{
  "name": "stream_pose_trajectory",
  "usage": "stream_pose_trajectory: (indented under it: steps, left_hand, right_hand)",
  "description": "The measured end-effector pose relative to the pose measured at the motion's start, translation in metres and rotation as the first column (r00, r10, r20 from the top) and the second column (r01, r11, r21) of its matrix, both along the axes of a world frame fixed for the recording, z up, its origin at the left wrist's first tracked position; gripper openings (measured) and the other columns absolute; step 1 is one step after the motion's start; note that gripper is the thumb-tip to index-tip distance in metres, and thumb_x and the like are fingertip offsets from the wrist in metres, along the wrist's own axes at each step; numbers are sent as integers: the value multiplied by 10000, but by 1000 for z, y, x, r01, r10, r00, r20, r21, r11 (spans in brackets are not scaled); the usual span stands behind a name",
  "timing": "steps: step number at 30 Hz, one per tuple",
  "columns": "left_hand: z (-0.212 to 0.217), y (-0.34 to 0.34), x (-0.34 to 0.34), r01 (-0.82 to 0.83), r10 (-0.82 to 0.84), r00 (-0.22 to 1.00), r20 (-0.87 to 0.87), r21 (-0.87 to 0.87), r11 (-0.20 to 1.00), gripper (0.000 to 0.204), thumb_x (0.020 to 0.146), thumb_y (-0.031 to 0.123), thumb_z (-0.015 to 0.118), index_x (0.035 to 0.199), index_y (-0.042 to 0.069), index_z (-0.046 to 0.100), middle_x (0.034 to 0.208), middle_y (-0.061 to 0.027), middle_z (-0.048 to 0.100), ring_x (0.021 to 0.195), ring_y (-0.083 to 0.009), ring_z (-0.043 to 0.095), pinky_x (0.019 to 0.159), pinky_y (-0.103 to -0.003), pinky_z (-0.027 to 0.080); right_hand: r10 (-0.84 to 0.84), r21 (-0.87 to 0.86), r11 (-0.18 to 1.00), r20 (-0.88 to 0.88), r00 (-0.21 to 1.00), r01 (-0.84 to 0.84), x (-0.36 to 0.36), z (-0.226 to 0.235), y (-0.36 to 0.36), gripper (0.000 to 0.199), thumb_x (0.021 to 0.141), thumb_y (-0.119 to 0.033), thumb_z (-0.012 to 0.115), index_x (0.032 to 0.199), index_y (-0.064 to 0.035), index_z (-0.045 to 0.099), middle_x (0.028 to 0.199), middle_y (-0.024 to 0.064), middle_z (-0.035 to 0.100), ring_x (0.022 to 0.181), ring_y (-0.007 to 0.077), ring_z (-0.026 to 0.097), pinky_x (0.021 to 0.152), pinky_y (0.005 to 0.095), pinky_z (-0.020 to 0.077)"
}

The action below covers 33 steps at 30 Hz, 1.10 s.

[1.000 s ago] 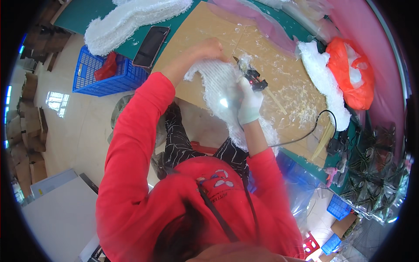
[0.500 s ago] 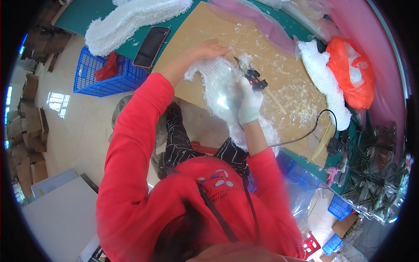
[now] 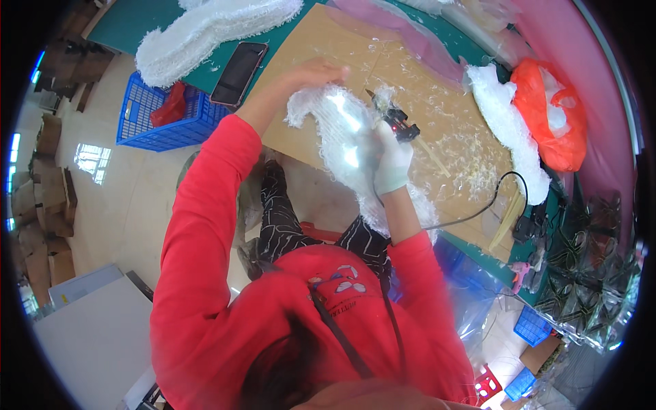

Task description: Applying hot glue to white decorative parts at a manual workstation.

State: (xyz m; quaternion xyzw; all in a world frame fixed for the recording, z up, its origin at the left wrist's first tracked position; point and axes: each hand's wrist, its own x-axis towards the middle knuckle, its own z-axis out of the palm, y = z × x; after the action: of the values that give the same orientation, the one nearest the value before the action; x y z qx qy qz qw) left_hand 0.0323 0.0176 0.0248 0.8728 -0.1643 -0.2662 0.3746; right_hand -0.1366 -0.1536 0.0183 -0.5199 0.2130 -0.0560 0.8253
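Observation:
My right hand (image 3: pixel 393 160), in a white glove, is closed round a black hot glue gun (image 3: pixel 398 124) with a small red light. The gun's nozzle points to the upper left, and a pale glue stick (image 3: pixel 433 158) runs out behind it. Beside it, a long white shaggy piece (image 3: pixel 335 130) hangs over the board's near edge, with bright glare on its surface. At the piece's upper left end is my bare left hand (image 3: pixel 316 72), fingers drawn together. Whether anything is between those fingers is too small to make out.
A brown board (image 3: pixel 383 61) with loose white fibres covers the green table. A phone (image 3: pixel 239 72), a blue basket (image 3: pixel 167 130) and white fluffy pieces (image 3: pixel 205 37) are at left. At right are a black cord (image 3: pixel 488 205), yellowish sticks (image 3: pixel 507 215) and an orange bag (image 3: pixel 552 116).
My left hand has drawn back leftward, toward the upper end of the white shaggy piece. That end has shifted slightly upward. My right hand and the glue gun stay almost in place.

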Motion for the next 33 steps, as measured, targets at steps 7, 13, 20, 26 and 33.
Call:
stream_pose_trajectory:
  steps: [7,13,20,26,33]
  left_hand:
    - [-13,23,1,-158,119,972,-205,-189,969,416,843,399,503,978,28,635,893,-74,623,795,-164,562,690,-303,451]
    - [-8,38,-5,-157,99,965,-244,-232,960,292,806,233,578,1026,45,614,930,-40,606,813,-123,541,711,-271,432]
    - [5,46,-14,-155,37,963,-268,-432,889,377,705,44,659,1072,3,580,953,-75,618,848,-121,582,764,-236,465]
    - [32,52,-32,-180,58,964,-260,-473,863,386,695,36,673,1068,6,578,934,-72,619,852,-120,584,763,-227,464]
    - [63,54,-51,-141,87,986,-139,-450,882,378,697,50,682,1059,11,580,893,-61,618,826,-109,584,750,-223,457]
  right_hand:
    - [34,-88,996,12,999,-33,-2,29,-20,239,762,-179,639,913,3,604,792,50,607,643,117,571,503,224,441]
    - [70,-635,766,-73,995,-101,8,26,-88,300,742,-228,658,923,6,602,769,47,622,698,126,593,616,264,475]
    - [-216,-908,-95,-381,899,-408,2,43,-140,460,723,-421,584,972,-35,588,948,194,604,909,341,577,793,408,443]
    - [-224,-854,-182,-447,866,-488,-1,28,-155,539,680,-464,594,1033,-57,567,1041,190,569,975,334,549,827,395,430]
    - [-29,-844,-205,-502,865,-496,-7,38,-164,563,644,-440,622,1047,-52,565,1046,176,567,969,323,550,830,372,429]
